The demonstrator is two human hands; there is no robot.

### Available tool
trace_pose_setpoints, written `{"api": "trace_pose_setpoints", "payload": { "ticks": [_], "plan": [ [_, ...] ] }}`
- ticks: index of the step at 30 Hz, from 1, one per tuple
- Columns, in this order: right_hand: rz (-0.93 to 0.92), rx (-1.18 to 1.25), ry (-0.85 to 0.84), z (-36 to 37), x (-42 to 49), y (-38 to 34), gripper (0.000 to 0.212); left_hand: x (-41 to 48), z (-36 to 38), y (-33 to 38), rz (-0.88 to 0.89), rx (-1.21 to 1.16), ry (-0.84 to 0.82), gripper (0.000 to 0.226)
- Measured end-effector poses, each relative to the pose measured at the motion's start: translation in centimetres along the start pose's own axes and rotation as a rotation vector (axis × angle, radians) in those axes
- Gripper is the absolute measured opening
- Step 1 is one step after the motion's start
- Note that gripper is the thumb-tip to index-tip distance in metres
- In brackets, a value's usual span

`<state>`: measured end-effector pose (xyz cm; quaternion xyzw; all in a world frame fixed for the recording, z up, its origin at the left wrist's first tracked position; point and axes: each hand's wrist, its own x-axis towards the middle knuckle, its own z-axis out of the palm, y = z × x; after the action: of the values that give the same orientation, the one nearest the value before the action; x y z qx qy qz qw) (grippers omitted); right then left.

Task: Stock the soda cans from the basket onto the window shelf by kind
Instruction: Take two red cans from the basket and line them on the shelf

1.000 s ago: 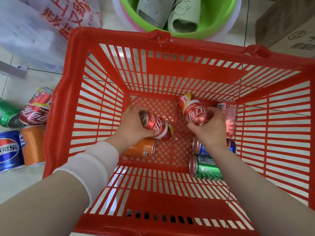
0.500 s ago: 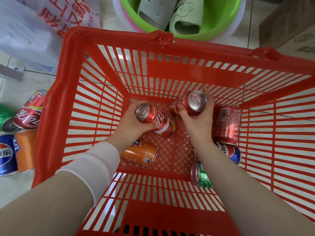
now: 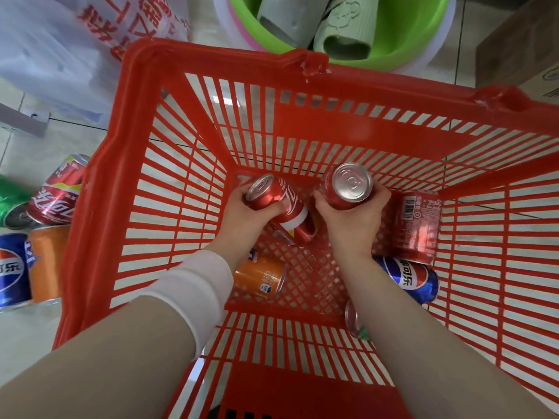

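Tiled floor [image 3: 27, 146] shows through the red basket [image 3: 211, 68], where since a second ago I have tipped both red cola cans top-up, left hand [image 3: 242, 216] clenched on one [image 3: 278, 207], right hand [image 3: 354, 219] on the other [image 3: 348, 186], ready to lift toward the shelf.

Blue Pepsi can [image 3: 406, 279] — "可乐"; white bag [image 3: 60, 49] — red characters, unreadable.
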<state>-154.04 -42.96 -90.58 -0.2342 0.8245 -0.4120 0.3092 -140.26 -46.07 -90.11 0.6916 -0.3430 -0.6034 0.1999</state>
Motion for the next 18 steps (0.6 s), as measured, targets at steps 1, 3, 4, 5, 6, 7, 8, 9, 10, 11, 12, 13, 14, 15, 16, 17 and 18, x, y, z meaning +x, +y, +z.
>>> {"api": "trace_pose_setpoints", "payload": {
  "ticks": [1, 3, 4, 5, 6, 7, 8, 9, 10, 11, 12, 13, 14, 15, 16, 17, 18],
  "plan": [
    [0.025, 0.028, -0.010, -0.4, 0.1, -0.3, 0.079, -0.2, 0.0, 0.0, -0.009, -0.030, -0.009, 0.056],
    [0.077, 0.092, -0.054, -1.7, 0.0, -0.8, 0.076, -1.2, -0.3, 0.3, -0.036, -0.093, -0.030, 0.053],
    [0.102, 0.118, -0.087, -2.7, -0.4, -1.3, 0.075, -1.9, -0.5, 0.5, -0.061, -0.133, -0.040, 0.054],
    [0.123, 0.135, -0.123, -3.8, -0.9, -1.8, 0.073, -2.9, -0.7, 0.9, -0.088, -0.176, -0.053, 0.052],
    [0.146, 0.152, -0.154, -4.9, -1.6, -2.3, 0.069, -4.1, -1.0, 1.3, -0.110, -0.219, -0.066, 0.049],
    [0.173, 0.174, -0.177, -6.0, -2.4, -2.8, 0.065, -5.5, -1.4, 1.9, -0.129, -0.262, -0.082, 0.046],
    [0.202, 0.201, -0.189, -7.2, -3.4, -3.6, 0.060, -7.1, -1.7, 2.5, -0.143, -0.301, -0.099, 0.044],
    [0.233, 0.234, -0.196, -8.4, -4.7, -4.7, 0.057, -8.7, -2.1, 3.1, -0.150, -0.344, -0.118, 0.043],
    [0.268, 0.282, -0.199, -9.5, -6.0, -6.0, 0.061, -10.5, -2.6, 3.9, -0.157, -0.398, -0.137, 0.042],
    [0.308, 0.348, -0.204, -10.7, -7.4, -7.4, 0.069, -12.4, -3.1, 4.7, -0.173, -0.456, -0.154, 0.044],
    [0.343, 0.425, -0.213, -11.9, -8.9, -8.9, 0.074, -14.4, -3.6, 5.6, -0.196, -0.508, -0.167, 0.048],
    [0.365, 0.497, -0.224, -13.2, -10.5, -10.4, 0.072, -16.6, -4.2, 6.6, -0.224, -0.549, -0.172, 0.053],
    [0.394, 0.545, -0.243, -14.5, -12.1, -12.0, 0.070, -19.0, -4.8, 7.9, -0.254, -0.583, -0.180, 0.059],
    [0.436, 0.575, -0.275, -15.9, -13.8, -13.7, 0.074, -21.3, -5.6, 9.2, -0.279, -0.605, -0.187, 0.065],
    [0.482, 0.587, -0.301, -17.2, -15.5, -15.6, 0.082, -23.7, -6.4, 10.4, -0.291, -0.623, -0.189, 0.069],
    [0.526, 0.608, -0.320, -18.5, -17.2, -17.5, 0.091, -26.1, -7.2, 11.7, -0.290, -0.637, -0.190, 0.070],
    [0.563, 0.634, -0.345, -19.9, -18.9, -19.3, 0.100, -28.4, -8.1, 12.9, -0.284, -0.637, -0.196, 0.073]
  ]
}}
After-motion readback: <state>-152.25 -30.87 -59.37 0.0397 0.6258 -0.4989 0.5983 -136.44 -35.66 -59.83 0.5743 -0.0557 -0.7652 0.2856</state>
